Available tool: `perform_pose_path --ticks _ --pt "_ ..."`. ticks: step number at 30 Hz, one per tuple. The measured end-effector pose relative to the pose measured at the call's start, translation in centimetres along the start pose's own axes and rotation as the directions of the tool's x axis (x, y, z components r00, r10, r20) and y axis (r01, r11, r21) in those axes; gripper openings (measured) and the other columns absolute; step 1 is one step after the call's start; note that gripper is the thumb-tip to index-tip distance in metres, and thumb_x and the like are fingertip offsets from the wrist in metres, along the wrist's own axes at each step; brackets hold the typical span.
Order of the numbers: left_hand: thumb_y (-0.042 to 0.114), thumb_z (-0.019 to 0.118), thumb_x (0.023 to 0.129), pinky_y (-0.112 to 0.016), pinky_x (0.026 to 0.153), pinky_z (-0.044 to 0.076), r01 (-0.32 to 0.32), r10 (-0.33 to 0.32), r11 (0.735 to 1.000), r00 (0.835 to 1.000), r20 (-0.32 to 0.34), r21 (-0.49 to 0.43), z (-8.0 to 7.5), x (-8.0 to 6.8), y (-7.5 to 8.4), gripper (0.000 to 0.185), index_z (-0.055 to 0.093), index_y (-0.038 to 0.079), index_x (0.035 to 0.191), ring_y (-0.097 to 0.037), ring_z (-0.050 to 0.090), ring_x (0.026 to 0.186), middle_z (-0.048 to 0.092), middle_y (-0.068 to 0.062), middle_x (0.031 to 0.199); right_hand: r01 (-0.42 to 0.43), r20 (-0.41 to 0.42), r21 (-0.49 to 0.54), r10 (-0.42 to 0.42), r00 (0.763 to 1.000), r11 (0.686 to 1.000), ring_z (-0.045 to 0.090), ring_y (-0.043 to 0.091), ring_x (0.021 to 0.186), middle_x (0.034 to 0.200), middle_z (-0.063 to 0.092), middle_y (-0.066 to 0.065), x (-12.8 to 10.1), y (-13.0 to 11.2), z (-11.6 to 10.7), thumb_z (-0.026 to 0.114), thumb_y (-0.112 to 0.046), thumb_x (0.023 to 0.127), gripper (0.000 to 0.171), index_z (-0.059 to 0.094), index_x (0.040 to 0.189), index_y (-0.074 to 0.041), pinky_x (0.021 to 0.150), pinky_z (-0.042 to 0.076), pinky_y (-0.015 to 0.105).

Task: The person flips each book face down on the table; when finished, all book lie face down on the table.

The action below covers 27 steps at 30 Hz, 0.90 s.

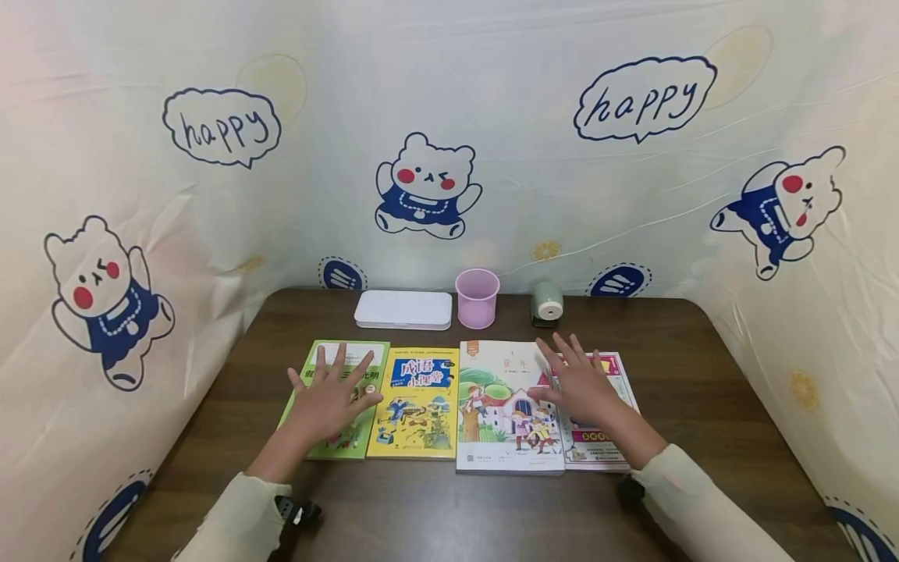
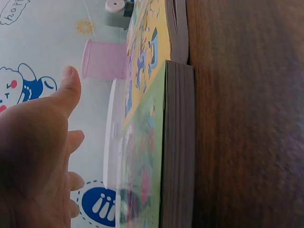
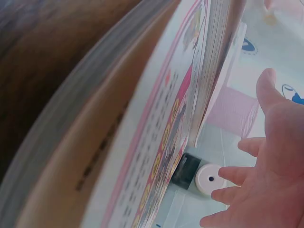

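Several books lie side by side in a row on the brown table. My left hand (image 1: pixel 328 403), fingers spread, is over the green book (image 1: pixel 365 429) at the left end. Beside that book lies a yellow book (image 1: pixel 414 406). To the right is a white book with a cartoon house on its cover (image 1: pixel 492 460), then a pink-bordered book (image 1: pixel 597 453), partly covered by my right hand (image 1: pixel 586 388). The right hand's fingers are also spread, its thumb over the white book's edge. In the left wrist view the palm (image 2: pixel 33 152) shows nothing held; the right palm (image 3: pixel 285 161) is likewise bare.
Behind the books stand a white flat case (image 1: pixel 403 310), a pink cup (image 1: pixel 477 300) and a green pencil sharpener (image 1: pixel 546 304). A curtain with bear prints (image 1: pixel 534 187) surrounds the wooden table (image 1: pixel 456 515) at the back and sides.
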<state>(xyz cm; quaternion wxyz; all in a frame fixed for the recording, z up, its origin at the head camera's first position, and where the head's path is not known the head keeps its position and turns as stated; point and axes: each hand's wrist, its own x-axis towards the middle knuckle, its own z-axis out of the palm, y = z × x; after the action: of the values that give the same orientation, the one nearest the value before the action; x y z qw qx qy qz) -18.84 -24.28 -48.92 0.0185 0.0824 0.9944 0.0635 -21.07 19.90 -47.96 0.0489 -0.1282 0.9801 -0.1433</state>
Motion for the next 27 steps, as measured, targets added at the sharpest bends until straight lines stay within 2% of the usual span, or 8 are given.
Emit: perform_pose_path --ticks 8,14,19,27 --pt "0.076 0.045 0.096 -0.089 0.099 -0.014 0.04 -0.038 0.997 0.999 0.038 -0.061 0.1 -1.2 -1.0 0.085 0.026 0.029 0.165 -0.06 -0.004 0.151 0.008 -0.027 0.17 0.032 0.013 -0.019 -0.032 0.999 0.999 0.007 0.046 0.157 0.171 0.017 0.018 0.6 -0.9 0.4 0.067 -0.066 0.09 0.098 0.023 0.166 -0.022 0.119 0.008 0.074" --pt "0.078 0.044 0.095 -0.091 0.098 -0.013 0.071 -0.065 0.992 0.996 0.062 -0.109 -0.2 -2.2 -1.5 0.088 0.027 0.027 0.165 -0.062 -0.006 0.15 0.007 -0.029 0.169 0.075 0.023 -0.002 -0.075 0.997 0.997 0.009 0.046 0.157 0.172 0.017 0.018 1.1 -1.8 0.7 0.067 -0.063 0.091 0.097 0.023 0.166 -0.021 0.119 0.01 0.075" --pt "0.08 0.039 0.095 -0.09 0.097 -0.015 0.084 -0.074 0.989 0.993 0.091 -0.118 -0.1 -3.0 -2.3 0.091 0.023 0.025 0.166 -0.064 -0.006 0.149 0.005 -0.03 0.169 0.083 0.046 -0.03 -0.081 0.996 0.996 0.009 0.042 0.158 0.172 0.016 0.015 1.6 -2.5 0.9 0.064 -0.066 0.092 0.097 0.02 0.167 -0.023 0.12 0.012 0.073" --pt "0.083 0.046 0.09 -0.093 0.095 -0.011 0.115 -0.088 0.98 0.983 0.163 -0.163 0.3 -4.6 -4.0 0.103 0.018 0.021 0.167 -0.068 -0.006 0.146 0.003 -0.036 0.166 0.12 0.075 -0.046 -0.116 0.99 0.992 0.012 0.04 0.158 0.172 0.017 0.014 2.3 -3.9 1.1 0.062 -0.067 0.093 0.097 0.019 0.167 -0.023 0.121 0.014 0.07"
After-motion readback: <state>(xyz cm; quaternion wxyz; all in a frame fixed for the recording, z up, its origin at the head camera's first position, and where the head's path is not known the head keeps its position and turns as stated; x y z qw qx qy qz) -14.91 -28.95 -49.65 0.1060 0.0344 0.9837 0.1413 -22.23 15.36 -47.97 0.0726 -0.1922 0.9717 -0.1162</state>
